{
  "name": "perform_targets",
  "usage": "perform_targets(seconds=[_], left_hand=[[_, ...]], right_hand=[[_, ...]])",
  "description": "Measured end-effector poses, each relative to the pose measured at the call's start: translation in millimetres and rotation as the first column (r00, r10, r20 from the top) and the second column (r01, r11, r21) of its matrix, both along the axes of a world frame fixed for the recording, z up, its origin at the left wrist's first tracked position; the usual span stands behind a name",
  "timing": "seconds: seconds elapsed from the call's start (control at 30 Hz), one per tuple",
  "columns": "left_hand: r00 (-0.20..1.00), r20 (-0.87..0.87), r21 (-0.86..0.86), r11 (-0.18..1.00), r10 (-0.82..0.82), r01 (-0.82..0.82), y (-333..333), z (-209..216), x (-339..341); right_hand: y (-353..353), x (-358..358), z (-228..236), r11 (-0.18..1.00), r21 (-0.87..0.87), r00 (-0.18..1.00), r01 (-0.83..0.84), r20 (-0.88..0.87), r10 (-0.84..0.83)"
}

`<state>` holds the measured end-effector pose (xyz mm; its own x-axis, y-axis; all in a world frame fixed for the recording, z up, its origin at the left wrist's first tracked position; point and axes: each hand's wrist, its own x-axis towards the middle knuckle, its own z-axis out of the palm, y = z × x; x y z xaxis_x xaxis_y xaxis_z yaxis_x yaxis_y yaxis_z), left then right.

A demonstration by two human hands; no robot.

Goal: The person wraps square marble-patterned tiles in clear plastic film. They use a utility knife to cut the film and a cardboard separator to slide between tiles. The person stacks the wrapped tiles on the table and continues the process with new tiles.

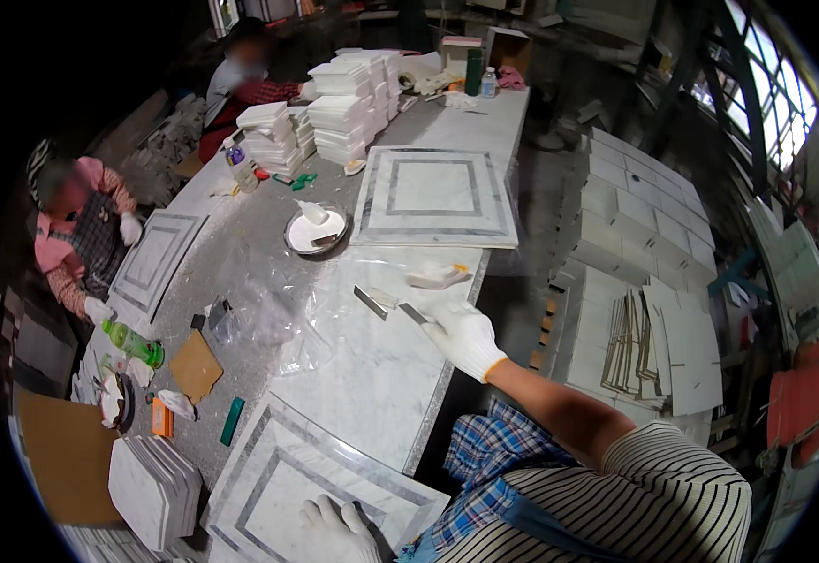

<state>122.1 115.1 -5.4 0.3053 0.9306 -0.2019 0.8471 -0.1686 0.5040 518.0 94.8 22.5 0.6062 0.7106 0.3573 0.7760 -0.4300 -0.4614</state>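
Observation:
My left hand (339,531), in a white knit glove, rests on a marble panel (269,450) with grey inlaid borders at the near edge of the table. Its fingers are spread over the surface. My right hand (461,340), gloved the same way, reaches forward over the white tabletop. It is closed on a putty knife, whose flat metal blade (412,312) sticks out to the left; the handle is hidden. Beside it lies a second metal blade (370,302). Just beyond is a folded white cloth-like piece (436,276) with a yellow edge.
Another bordered panel (433,197) lies farther along the table (372,366), near a bowl of white paste (316,231). White tiles (339,122) stand stacked behind. Two people (81,225) work across the table. Plastic film (269,314), a green bottle (133,342) and hexagonal tiles (147,488) are left.

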Motion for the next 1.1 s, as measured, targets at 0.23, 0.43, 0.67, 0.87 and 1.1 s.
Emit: perform_targets(seconds=[0.23, 0.43, 0.67, 0.87, 1.1], left_hand=[[0.978, 0.025, -0.036, 0.978, 0.205, -0.204, -3, -17, 19], [0.810, 0.418, 0.169, 0.841, 0.411, -0.514, -24, 27, 180], [0.947, 0.294, 0.210, 0.975, -0.131, 0.070, -16, 48, 299], [0.948, 0.265, 0.247, 0.963, -0.177, 0.110, -16, 39, 315], [0.882, 0.465, 0.044, 0.997, -0.075, 0.062, 12, 25, 346]], right_hand=[[47, 68, -25, 0.986, -0.052, 0.938, -0.160, 0.304, 0.168], [44, 146, -37, 0.921, -0.213, 0.930, -0.327, 0.102, 0.354], [70, 203, -40, 0.813, -0.318, 0.872, -0.489, -0.209, 0.443], [72, 239, -39, 0.861, -0.069, 0.839, -0.505, -0.273, 0.470], [57, 356, -20, 0.958, -0.197, 0.936, -0.211, -0.324, 0.139]])
